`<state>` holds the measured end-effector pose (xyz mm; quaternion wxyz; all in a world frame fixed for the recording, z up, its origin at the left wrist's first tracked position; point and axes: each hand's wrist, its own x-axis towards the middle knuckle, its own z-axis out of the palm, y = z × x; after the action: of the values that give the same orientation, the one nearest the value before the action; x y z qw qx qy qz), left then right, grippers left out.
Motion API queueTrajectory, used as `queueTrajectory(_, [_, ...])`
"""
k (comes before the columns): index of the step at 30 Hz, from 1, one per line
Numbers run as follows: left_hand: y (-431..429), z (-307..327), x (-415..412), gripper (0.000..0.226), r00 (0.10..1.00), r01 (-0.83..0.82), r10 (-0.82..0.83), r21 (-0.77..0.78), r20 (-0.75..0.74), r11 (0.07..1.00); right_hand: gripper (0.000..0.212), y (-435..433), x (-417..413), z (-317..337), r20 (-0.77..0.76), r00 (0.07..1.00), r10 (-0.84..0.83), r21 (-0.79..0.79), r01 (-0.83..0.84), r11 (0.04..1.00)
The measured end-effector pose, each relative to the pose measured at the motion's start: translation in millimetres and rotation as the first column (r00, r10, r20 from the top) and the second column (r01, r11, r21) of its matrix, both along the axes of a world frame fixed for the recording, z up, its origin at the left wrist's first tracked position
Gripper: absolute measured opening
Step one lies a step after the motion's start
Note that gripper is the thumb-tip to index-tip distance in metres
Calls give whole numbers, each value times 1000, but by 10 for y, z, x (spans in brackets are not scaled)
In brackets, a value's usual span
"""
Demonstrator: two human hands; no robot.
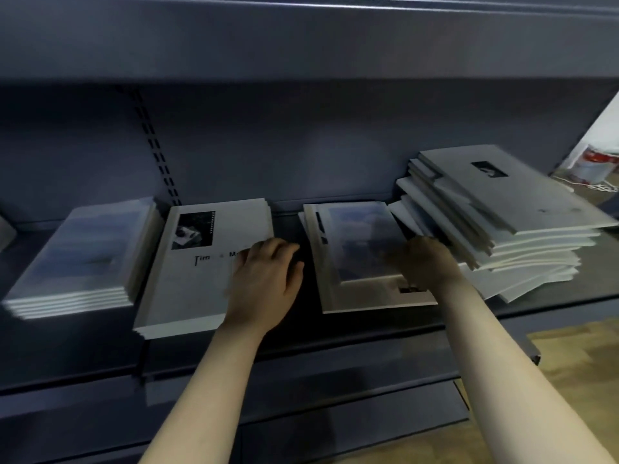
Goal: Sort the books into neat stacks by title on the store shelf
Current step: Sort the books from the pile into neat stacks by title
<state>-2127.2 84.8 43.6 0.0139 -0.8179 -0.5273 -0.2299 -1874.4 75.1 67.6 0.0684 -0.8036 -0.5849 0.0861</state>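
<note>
On the dark shelf [294, 333] lie four groups of books. At the left is a neat stack with blue-grey covers [83, 259]. Beside it sits a white stack [201, 262] with a black photo and the letters "Tim". My left hand [264, 279] rests on that stack's right edge, fingers loosely bent. Right of the gap lies a small pile topped by a blue-grey cover book [361, 242]. My right hand [425, 262] lies blurred on this book's right side; its grip is unclear. A tall, untidy pile of white books [502, 216] leans at the far right.
The upper shelf [301, 38] overhangs the books. A slotted upright [157, 152] runs down the back panel. Past the shelf's right end stand a red-and-white can [596, 164] and a wooden floor [569, 363]. A lower shelf edge [301, 396] juts toward me.
</note>
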Motion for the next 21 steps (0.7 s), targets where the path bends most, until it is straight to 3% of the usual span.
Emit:
queueTrajectory(6, [12,-50,221,30,1000,-23,23,13,19,1000,66,118,70,-70,-52,999,15,36,-13,999])
queueTrajectory(11, [11,-78,343,41,999,-51,52,-2,9,999,50,170,142,-64,-208,978,24,91,-5,996])
queueTrajectory(21, [-11,-100,421,45,996,-94,93,-15,-15,995,50,305,342,-147,-547,835,56,103,0,995])
